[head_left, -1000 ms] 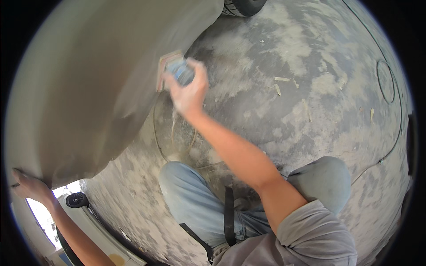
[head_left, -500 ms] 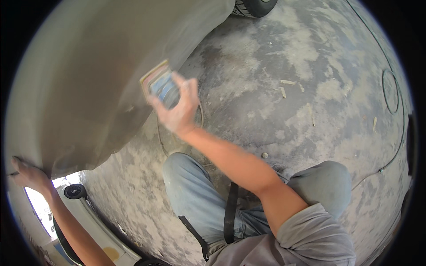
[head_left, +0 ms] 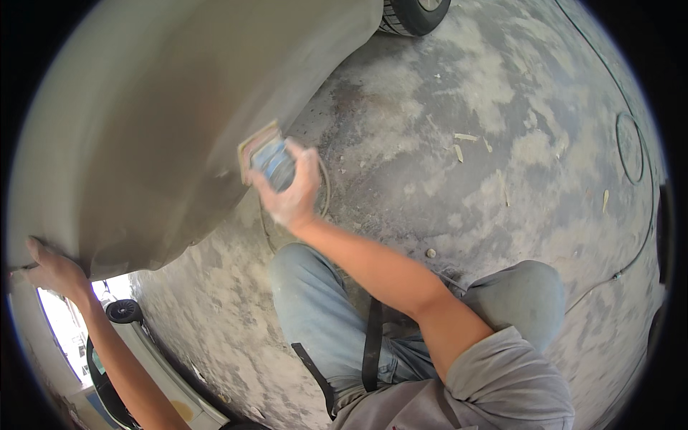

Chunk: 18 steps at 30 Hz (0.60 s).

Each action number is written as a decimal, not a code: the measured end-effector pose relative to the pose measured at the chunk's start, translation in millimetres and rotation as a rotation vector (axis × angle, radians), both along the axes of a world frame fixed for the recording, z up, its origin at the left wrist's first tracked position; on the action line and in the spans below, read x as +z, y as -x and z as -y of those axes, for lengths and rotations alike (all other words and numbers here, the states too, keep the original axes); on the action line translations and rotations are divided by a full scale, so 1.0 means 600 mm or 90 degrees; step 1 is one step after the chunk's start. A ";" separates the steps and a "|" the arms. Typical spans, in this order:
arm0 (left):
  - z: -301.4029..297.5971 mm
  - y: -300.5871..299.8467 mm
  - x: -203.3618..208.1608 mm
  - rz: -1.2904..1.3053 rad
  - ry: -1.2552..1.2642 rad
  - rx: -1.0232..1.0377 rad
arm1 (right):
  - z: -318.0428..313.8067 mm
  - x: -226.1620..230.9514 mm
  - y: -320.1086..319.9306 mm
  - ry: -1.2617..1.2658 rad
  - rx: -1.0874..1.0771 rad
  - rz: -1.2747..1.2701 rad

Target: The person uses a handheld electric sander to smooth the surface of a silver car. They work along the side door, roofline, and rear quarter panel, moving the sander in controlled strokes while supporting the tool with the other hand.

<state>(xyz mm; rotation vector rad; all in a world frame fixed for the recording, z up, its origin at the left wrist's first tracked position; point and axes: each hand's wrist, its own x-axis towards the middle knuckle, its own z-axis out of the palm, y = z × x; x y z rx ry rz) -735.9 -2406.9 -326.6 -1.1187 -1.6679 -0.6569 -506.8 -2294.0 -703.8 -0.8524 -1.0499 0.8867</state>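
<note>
A blue-and-grey sander (head_left: 276, 159) with a flat, square-edged pad is in my right hand (head_left: 295, 192), the fingers curled round its body. Its pad meets the lower part of a dull grey-brown car body panel (head_left: 150, 136), and motion blurs both the tool and the fingers. Over at the panel's near left end, my left hand (head_left: 61, 274) rests against the edge with its fingers apart and no tool in it. The panel partly hides those fingertips.
A car wheel (head_left: 416, 16) stands at the top, beyond the panel. One thin hose (head_left: 327, 188) loops behind my right hand; another hose (head_left: 629, 147) coils at the far right. Tape scraps (head_left: 466, 137) lie on the blotchy concrete floor (head_left: 430, 179). Another vehicle (head_left: 161, 365) shows at lower left.
My right hand and the sander have shifted slightly down and to the right along the panel. My left hand stays at the panel edge. The view has tilted a little.
</note>
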 end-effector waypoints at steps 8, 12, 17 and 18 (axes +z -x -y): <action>0.001 -0.008 -0.016 0.061 -0.041 -0.030 | -0.154 -0.070 -0.023 0.053 -0.097 -0.026; 0.009 0.010 -0.007 0.103 -0.039 -0.016 | -0.259 -0.076 -0.070 0.148 -0.076 -0.103; 0.016 -0.012 0.004 0.107 0.033 0.053 | -0.187 -0.038 -0.059 0.157 -0.048 -0.106; 0.016 -0.020 0.005 0.005 0.051 0.061 | -0.155 -0.026 -0.045 0.082 -0.079 -0.052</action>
